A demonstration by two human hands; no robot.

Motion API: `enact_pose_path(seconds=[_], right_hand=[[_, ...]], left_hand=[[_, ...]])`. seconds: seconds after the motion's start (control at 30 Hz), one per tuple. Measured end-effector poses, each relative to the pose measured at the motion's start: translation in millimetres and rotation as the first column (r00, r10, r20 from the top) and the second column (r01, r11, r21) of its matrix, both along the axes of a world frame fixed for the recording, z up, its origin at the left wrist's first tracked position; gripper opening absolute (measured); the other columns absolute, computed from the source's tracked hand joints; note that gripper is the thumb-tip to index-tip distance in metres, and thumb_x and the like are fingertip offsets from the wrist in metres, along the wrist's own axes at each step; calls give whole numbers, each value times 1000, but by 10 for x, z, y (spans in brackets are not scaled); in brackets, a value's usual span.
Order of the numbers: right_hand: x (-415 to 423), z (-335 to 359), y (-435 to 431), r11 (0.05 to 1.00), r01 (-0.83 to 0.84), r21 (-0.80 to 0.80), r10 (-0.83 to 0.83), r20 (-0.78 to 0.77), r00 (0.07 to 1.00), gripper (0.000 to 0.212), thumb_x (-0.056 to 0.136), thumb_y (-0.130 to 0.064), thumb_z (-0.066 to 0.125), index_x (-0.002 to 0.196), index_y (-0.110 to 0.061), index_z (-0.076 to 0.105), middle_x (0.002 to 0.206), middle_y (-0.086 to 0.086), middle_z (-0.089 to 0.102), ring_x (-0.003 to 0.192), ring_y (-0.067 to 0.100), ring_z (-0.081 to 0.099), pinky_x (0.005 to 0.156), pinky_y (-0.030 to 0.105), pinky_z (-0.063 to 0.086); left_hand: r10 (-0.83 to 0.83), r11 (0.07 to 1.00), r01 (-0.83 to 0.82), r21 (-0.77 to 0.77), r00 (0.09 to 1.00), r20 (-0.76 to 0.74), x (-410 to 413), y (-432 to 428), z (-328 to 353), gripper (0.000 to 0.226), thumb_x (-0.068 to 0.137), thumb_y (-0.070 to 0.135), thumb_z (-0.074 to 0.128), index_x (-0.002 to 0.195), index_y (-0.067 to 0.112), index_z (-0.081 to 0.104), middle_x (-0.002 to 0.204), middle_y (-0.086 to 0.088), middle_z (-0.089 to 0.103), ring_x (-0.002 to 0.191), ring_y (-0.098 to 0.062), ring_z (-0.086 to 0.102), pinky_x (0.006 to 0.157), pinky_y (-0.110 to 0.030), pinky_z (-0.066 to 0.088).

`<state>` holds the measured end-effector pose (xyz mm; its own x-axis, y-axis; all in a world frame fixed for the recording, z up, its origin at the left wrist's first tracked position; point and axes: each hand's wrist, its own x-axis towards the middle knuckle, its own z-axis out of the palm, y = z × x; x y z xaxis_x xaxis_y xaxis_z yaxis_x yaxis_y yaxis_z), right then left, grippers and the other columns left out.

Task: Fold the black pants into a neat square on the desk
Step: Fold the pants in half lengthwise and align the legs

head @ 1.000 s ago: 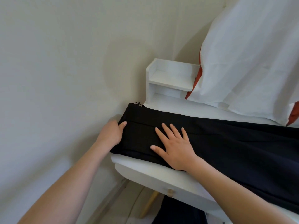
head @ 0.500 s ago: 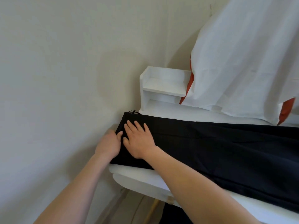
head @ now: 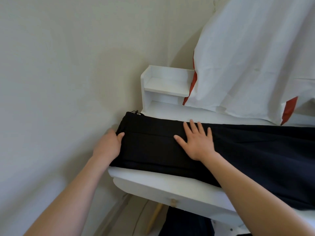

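Both hands tend the black pants (head: 153,147), stretched along the counter (head: 170,183) just in front of the small shelf (head: 167,86): the left hand (head: 107,147) pinches the waistband end, probably anchoring it, while the right hand (head: 196,143) lies spread flat, probably smoothing creases.

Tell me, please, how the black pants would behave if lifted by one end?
Probably floppy: the pants lie flat, softly creased, on the desk. Likely light, being thin cloth. Might slide: the left hand grips one end, the right hand presses.

Bare left grip (head: 107,146), bare right grip (head: 198,144), both forearms bare along their whole visible length.
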<state>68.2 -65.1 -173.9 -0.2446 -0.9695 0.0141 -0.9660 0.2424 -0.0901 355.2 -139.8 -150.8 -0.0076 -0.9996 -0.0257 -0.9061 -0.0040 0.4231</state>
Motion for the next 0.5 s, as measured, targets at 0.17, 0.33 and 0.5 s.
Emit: enact_pose_path(seconds=[0.17, 0.33, 0.5], right_hand=[[-253, 94, 189, 995, 94, 38, -93, -44, 995, 84, 88, -72, 5, 155, -20, 3, 164, 3, -1, 150, 25, -4, 119, 53, 0], [-264, 247, 249, 985, 46, -164, -47, -2, 999, 54, 102, -44, 31, 149, -18, 29, 156, 5, 31, 145, 25, 23, 118, 49, 12], [-627, 492, 311, 985, 46, -164, -41, 32, 999, 34, 99, -29, 46, 132, -20, 53, 125, 5, 58, 112, 27, 55, 91, 40, 41]], left_hand=[[10, 999, -5, -45, 992, 124, -83, 92, 156, 26, 99, 33, 45, 102, 7, 43, 100, -15, 59, 83, -32, 55, 69, -38, 43], [-129, 955, 222, -198, 909, 396, -537, 313, 318, 39, 92, 17, 52, 129, 14, 41, 126, -13, 46, 111, -32, 47, 82, -41, 41], [-392, 856, 466, -221, 866, 309, -1293, 620, 393, 39, 93, 25, 52, 131, 19, 46, 128, -9, 48, 114, -30, 48, 89, -45, 42]])
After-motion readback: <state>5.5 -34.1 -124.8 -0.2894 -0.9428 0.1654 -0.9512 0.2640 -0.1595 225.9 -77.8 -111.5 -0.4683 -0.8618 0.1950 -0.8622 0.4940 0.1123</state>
